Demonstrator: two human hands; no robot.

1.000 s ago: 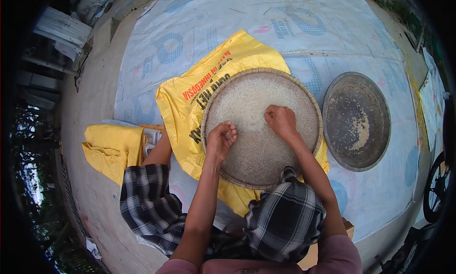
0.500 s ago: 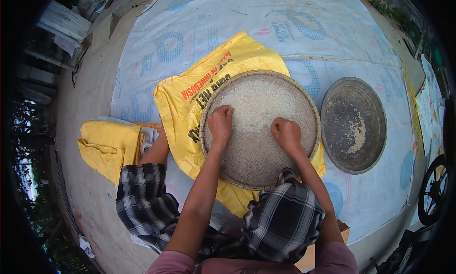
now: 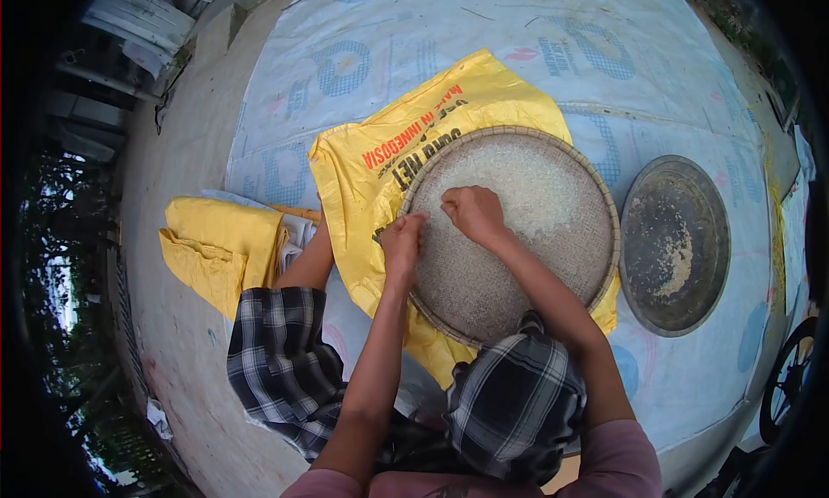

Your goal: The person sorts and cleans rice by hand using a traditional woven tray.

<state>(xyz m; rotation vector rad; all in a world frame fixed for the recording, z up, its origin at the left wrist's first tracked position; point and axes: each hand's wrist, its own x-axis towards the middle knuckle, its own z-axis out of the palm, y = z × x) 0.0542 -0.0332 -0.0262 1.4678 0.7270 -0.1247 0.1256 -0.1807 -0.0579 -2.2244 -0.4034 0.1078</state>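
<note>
A round woven winnowing tray (image 3: 484,299) with a bamboo rim lies before me, white rice grains (image 3: 535,174) spread thickest over its far half. At the tray's left rim is my left hand (image 3: 402,246), fingers closed in a pinch. My right hand (image 3: 475,213) hovers just over the left part of the rice, its fingertips pinched together and pointing left toward the other hand. Whatever is between the fingers of either hand is too small to make out. Under the tray is a yellow printed sack (image 3: 363,139).
To the right stands a round dark basin (image 3: 639,282) with some pale grains on its bottom. A folded yellow sack (image 3: 216,230) lies left by my leg. A blue-white printed sheet (image 3: 285,101) covers the ground. A black wheel (image 3: 790,381) is at the far right.
My right hand has swung left across the tray, close to my left hand. The left hand has shifted toward the tray's left rim. The whole view has moved slightly.
</note>
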